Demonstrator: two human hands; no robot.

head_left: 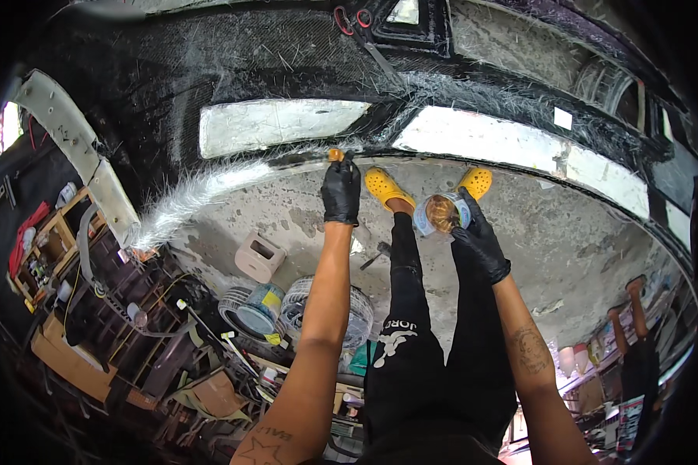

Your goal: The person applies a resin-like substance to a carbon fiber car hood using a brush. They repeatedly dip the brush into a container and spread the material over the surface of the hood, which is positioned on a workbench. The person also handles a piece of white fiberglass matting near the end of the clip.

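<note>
My left hand, in a black glove, is closed around what looks like a paintbrush; only its orange-brown end shows above the fingers. It is at the lower edge of a large black fibre panel. White loose glass fibres fringe that edge to the left. My right hand, also black-gloved, grips a clear plastic tub by its side. Amber liquid is in the tub, which hangs lower and further right, above my yellow clogs.
Red-handled scissors lie on the panel. White rectangular patches line it. On the concrete floor stand a beige stool, tyres and a blue bucket. Cluttered shelving fills the left; another person stands at the far right.
</note>
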